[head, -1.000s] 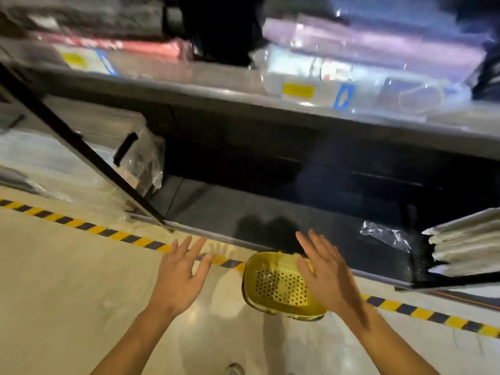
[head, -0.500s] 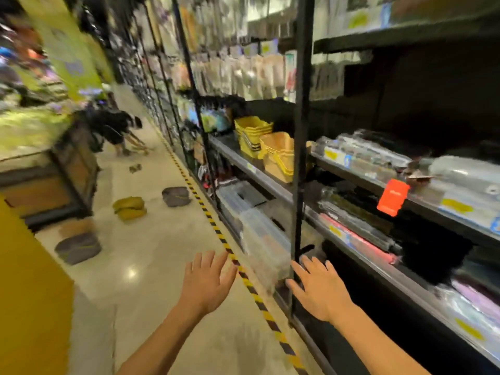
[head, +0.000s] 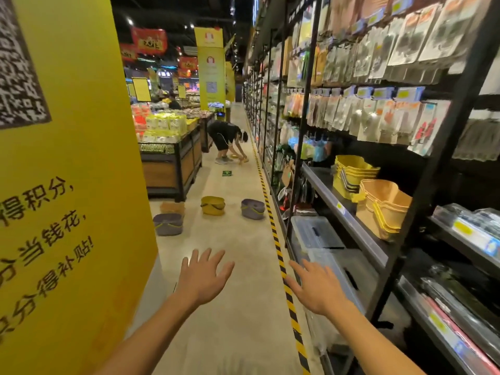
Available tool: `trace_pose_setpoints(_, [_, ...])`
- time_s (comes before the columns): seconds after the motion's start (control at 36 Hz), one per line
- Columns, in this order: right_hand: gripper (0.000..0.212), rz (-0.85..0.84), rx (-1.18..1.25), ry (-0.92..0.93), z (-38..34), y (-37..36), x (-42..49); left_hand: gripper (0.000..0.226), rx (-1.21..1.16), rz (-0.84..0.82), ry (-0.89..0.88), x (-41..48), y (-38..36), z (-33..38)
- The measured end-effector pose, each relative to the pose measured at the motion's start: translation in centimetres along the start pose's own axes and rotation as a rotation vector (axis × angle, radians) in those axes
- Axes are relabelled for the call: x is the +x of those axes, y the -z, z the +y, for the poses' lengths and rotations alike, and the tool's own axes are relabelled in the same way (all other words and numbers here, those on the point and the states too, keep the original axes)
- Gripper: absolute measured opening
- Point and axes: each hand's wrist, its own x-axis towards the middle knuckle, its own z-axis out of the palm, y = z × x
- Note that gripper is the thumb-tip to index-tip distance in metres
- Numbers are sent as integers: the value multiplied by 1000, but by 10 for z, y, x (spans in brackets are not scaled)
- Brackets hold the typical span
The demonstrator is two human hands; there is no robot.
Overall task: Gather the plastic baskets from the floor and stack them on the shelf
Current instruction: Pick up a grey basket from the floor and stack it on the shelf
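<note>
Several plastic baskets sit on the aisle floor ahead: a yellow basket (head: 213, 205), a grey basket (head: 253, 208) near the striped tape, another grey basket (head: 168, 224) by the pillar, and an orange basket (head: 172, 207) behind it. On the shelf (head: 343, 212) to the right stand a stack of yellow baskets (head: 351, 174) and a stack of orange baskets (head: 384, 208). My left hand (head: 203, 277) and my right hand (head: 315, 288) are held out in front of me, fingers spread, holding nothing, well short of the floor baskets.
A big yellow pillar (head: 67, 185) fills the left. Black-yellow floor tape (head: 273, 228) runs along the shelving. Clear storage boxes (head: 313, 234) sit on the bottom shelf. A person (head: 227, 136) bends over farther down the aisle beside a wooden display stand (head: 173, 169).
The view swung up from a yellow basket at the low shelf to looking down the aisle. Both hands stayed open and empty in front of me.
</note>
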Motion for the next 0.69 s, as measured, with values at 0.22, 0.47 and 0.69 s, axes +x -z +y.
trace_pose_setpoints(0.22, [64,50,0,22,-28,16,109,67,-24,23,-11,87,20,-37])
trace_pose_setpoints(0.47, [65,111,16,22,-61,29,206,67,-65,83,-67,183,49,-81])
trace_pose_setpoints(0.69, [67,115,60,4,-86,42,261,97,-64,88,-59,251,54,-110])
